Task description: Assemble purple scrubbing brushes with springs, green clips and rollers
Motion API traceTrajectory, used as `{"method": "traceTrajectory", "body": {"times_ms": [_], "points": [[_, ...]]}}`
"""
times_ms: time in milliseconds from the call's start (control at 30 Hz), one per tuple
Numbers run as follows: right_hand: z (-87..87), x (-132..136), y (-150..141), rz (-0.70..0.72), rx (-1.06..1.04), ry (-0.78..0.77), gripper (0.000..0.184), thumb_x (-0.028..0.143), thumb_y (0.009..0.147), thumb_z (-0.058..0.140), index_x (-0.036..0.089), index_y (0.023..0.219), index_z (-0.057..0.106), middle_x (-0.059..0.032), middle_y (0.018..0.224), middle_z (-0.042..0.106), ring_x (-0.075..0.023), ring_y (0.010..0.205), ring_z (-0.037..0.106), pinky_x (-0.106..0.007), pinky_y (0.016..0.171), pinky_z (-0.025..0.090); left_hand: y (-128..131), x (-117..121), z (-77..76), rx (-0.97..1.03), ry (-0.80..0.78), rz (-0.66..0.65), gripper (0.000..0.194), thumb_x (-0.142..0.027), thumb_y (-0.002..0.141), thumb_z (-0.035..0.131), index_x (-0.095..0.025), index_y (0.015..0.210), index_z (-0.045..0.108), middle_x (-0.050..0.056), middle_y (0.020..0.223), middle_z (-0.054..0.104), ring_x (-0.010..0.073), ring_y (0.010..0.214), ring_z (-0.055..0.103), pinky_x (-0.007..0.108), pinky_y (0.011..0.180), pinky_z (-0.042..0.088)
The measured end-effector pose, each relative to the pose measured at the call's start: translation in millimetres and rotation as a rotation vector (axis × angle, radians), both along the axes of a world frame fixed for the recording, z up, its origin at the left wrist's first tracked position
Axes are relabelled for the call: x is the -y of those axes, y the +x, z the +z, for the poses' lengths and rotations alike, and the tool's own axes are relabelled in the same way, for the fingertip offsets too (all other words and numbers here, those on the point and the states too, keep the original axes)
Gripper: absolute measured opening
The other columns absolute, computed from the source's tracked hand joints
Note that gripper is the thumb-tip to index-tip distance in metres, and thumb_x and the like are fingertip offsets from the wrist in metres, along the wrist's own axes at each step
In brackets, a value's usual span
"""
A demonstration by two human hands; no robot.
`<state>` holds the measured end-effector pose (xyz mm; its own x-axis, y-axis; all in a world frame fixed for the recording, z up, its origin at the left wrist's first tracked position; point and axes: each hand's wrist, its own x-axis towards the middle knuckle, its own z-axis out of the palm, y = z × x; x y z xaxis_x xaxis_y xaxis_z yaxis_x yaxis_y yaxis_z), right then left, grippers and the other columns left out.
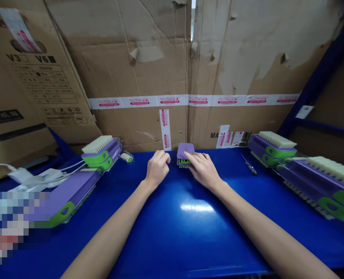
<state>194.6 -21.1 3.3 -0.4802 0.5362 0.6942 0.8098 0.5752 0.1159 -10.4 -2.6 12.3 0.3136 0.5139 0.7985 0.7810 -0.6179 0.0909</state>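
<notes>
A small purple brush block (185, 148) with a green-and-black front and pale bristles beneath stands near the back of the blue table. My right hand (202, 166) grips its right side, thumb low and fingers over the front edge. Just left of the block, a short gap away, my left hand (158, 167) is closed with its fingers curled in. Whatever may be inside that hand is hidden.
Purple-and-green brush units (102, 153) with white cables and plugs (29, 176) line the left side. More brush units (320, 182) stand at right, near a small screwdriver (249, 166). A taped cardboard wall (148, 73) rises behind the blue table (166, 236).
</notes>
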Motion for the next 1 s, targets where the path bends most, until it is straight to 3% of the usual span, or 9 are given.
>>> {"method": "traceTrajectory", "body": {"times_ms": [200,333,500,667,833,900,1000], "points": [[2.0,6,-7,-0.100,0.077,0.012,0.043,0.016,0.090,0.044,0.015,0.133,0.044,-0.0116,0.115,0.064,-0.0235,0.098,0.053,-0.038,0.079,0.033,-5,-1,6.5,-0.115,-0.237,0.234,0.022,-0.002,0.066,0.039,-0.020,0.063,0.051,0.003,0.062,0.057,0.0171,0.061,0.052,0.029,0.055,0.027],[2.3,9,-12,-0.140,0.119,-0.006,0.048,0.014,0.090,0.040,0.018,0.138,0.039,-0.0117,0.113,0.063,-0.0249,0.095,0.052,-0.040,0.078,0.032,-8,-2,12.8,-0.197,-0.413,0.347,0.024,-0.008,0.069,0.040,-0.022,0.076,0.059,0.004,0.068,0.064,0.0202,0.067,0.059,0.029,0.058,0.029],[1.7,11,-15,-0.174,0.125,-0.030,0.049,0.015,0.090,0.041,0.018,0.138,0.038,-0.0127,0.109,0.064,-0.0264,0.092,0.051,-0.042,0.075,0.033,-14,-4,16.8,-0.209,-0.506,0.428,0.026,-0.013,0.073,0.040,-0.023,0.084,0.061,0.005,0.075,0.068,0.0239,0.074,0.063,0.030,0.061,0.034],[2.8,10,-15,-0.185,0.089,-0.076,0.047,0.024,0.088,0.049,0.017,0.134,0.043,-0.0138,0.108,0.064,-0.0288,0.096,0.053,-0.043,0.077,0.035,-26,-7,13.6,-0.119,-0.466,0.569,0.030,-0.034,0.086,0.035,-0.020,0.094,0.060,0.009,0.078,0.066,0.0269,0.079,0.062,0.032,0.065,0.039],[4.6,3,-1,-0.105,-0.048,-0.090,0.046,0.033,0.091,0.043,0.012,0.132,0.043,-0.0149,0.126,0.058,-0.0277,0.121,0.046,-0.047,0.103,0.026,-47,-18,1.0,-0.166,-0.237,0.749,0.035,-0.031,0.085,0.034,-0.011,0.100,0.058,0.019,0.099,0.060,0.0331,0.101,0.052,0.040,0.078,0.040],[3.9,0,7,-0.112,-0.062,-0.144,0.048,0.032,0.090,0.043,0.010,0.133,0.041,-0.0157,0.128,0.056,-0.0278,0.123,0.045,-0.048,0.106,0.025,-55,-22,-5.9,-0.178,-0.227,0.847,0.036,-0.032,0.083,0.039,-0.008,0.104,0.056,0.021,0.103,0.057,0.0354,0.102,0.050,0.044,0.082,0.038],[3.7,-3,13,-0.129,-0.066,-0.209,0.047,0.035,0.091,0.043,0.012,0.132,0.042,-0.0154,0.128,0.057,-0.0280,0.120,0.049,-0.046,0.099,0.033,-62,-25,-14.9,-0.181,-0.300,0.944,0.038,-0.034,0.080,0.043,-0.008,0.106,0.054,0.024,0.105,0.056,0.0381,0.103,0.049,0.049,0.084,0.036]]}}
